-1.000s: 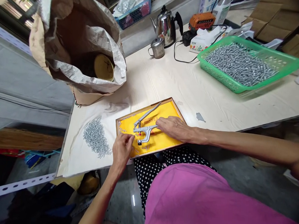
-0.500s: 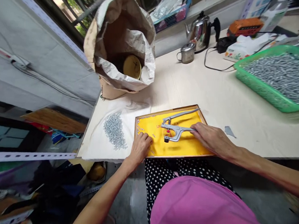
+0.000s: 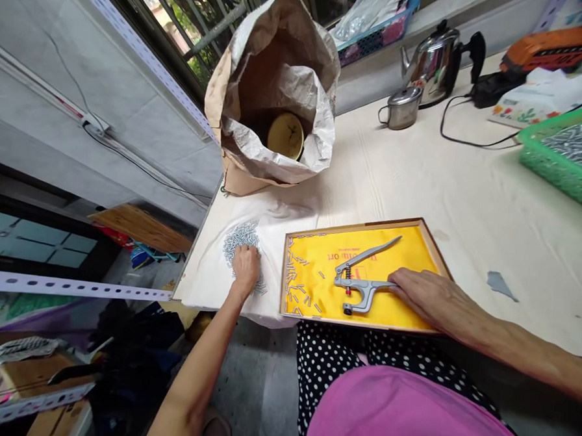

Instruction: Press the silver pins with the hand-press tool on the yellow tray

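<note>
A shallow wooden tray with a yellow lining lies at the table's near edge. Grey press pliers rest in it, handles spread. My right hand lies on the lower handle, fingers closed over its end. Several small metal pieces are scattered along the tray's left side. Left of the tray, on white cloth, lies a pile of small silver pins. My left hand rests on that pile, fingers bent down into it; whether it holds any pins is hidden.
A large open paper sack with a yellow cup inside stands behind the pile. A green basket of silver pins sits at the right edge. Kettle, small steel mug and a black cable lie at the back.
My left hand has moved left, out of the tray and onto the pin pile. My right hand stays on the pliers' handle. The view has swung left.
</note>
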### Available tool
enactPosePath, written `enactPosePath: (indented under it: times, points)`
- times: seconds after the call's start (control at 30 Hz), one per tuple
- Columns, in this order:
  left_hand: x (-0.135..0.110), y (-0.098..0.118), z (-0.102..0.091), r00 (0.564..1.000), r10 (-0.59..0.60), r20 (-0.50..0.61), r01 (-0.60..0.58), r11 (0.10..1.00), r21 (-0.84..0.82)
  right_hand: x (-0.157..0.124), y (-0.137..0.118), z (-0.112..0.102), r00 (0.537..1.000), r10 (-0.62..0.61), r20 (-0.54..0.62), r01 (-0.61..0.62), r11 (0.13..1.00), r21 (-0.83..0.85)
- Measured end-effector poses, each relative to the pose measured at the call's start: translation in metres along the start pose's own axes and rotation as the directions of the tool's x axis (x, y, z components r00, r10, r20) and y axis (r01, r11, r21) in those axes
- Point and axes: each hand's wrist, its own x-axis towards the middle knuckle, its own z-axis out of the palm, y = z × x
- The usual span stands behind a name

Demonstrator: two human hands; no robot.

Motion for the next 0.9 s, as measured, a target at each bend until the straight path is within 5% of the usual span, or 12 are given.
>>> enactPosePath:
  times: [0.2, 0.47, 0.77, 0.9]
  points:
    - [0.01, -0.001, -0.002, 0.995, 0.094, 0.017, -0.094, 0.995, 0.041, 0.009, -0.002, -0.011, 0.995, -0.088, 0.047, 0.094, 0.986, -0.139]
    - [0.013, -0.014, -0.003, 0.997, 0.04, 0.072, -0.037, 0.999, -0.033, 0.012, 0.0, -0.004, 0.997, -0.072, 0.018, 0.075, 0.977, -0.201]
    - [-0.008, -0.034, -0.003, 0.997, 0.078, 0.026, -0.076, 0.993, -0.091, 0.008, 0.002, 0.004, 0.996, -0.083, -0.018, 0.077, 0.976, -0.204]
    - [-0.014, -0.026, -0.009, 0.996, 0.088, -0.017, -0.09, 0.974, -0.206, 0.008, 0.001, 0.003, 0.995, -0.096, -0.002, 0.092, 0.963, -0.253]
